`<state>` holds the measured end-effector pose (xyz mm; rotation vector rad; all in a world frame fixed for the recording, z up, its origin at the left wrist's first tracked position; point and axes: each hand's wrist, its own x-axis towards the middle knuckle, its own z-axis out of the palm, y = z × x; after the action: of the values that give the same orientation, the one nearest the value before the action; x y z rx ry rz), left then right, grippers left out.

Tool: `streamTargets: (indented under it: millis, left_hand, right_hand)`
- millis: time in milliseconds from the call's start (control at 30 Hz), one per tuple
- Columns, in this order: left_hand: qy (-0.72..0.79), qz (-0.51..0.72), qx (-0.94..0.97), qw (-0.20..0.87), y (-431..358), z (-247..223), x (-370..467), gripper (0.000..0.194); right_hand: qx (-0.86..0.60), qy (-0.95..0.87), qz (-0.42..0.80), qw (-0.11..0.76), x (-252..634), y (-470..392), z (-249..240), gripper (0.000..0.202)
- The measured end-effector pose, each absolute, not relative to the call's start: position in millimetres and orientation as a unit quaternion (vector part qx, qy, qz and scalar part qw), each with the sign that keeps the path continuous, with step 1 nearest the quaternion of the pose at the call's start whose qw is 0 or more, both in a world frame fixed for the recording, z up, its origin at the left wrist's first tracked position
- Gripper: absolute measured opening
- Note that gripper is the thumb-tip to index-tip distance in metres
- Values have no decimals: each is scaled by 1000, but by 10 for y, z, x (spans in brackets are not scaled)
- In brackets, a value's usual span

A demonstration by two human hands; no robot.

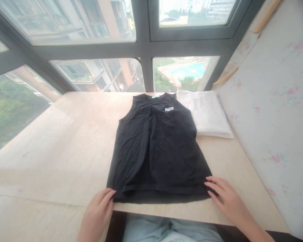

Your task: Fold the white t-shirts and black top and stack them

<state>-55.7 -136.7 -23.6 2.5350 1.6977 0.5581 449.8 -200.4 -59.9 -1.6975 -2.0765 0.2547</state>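
This looks like a home, some floors up: a desk [65, 148] of pale wood reaches to grey-framed windows [143, 50], beside wallpaper [275, 117] with pink flowers, curling at its edge. Outside stand flats [91, 20], with trees [12, 104] and a turquoise sports court [188, 70] below.

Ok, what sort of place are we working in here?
Probably a window nook or enclosed balcony in an upper-floor home: grey window frames overlook treetops and what looks like a sports court, and a floral-patterned wall runs along the right.
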Motion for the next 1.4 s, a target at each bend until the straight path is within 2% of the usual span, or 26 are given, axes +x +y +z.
streamTargets:
  millis: [200, 467, 800, 933, 1200, 1300, 1400]
  left_hand:
    - [614, 167, 771, 22, -1394, -281, -623, 26]
    - [738, 158, 652, 75, -1383, -203, -714, 27]
    - [819, 126, 538, 152, -1331, -47, -833, 32]
    - [818, 126, 536, 165, -1333, -59, -800, 33]
    - [817, 127, 536, 170, -1317, -75, -788, 33]
    - [817, 134, 536, 164, -1305, -7, -778, 33]
    - [823, 152, 528, 142, -1294, 102, -809, 31]
  right_hand:
    - [-600, -757, 85, 242, 4574, -1963, -626, 31]
    - [-585, -780, 104, 198, 4635, -1984, -565, 45]
    - [-599, -757, 41, 257, 4679, -1962, -638, 33]
    - [-599, -764, 32, 239, 4688, -1976, -623, 26]
    - [-637, -748, -16, 185, 4603, -1891, -618, 28]
    - [-648, -744, -15, 161, 4583, -1805, -470, 24]
    - [-668, -718, -28, 192, 4673, -1753, -118, 25]
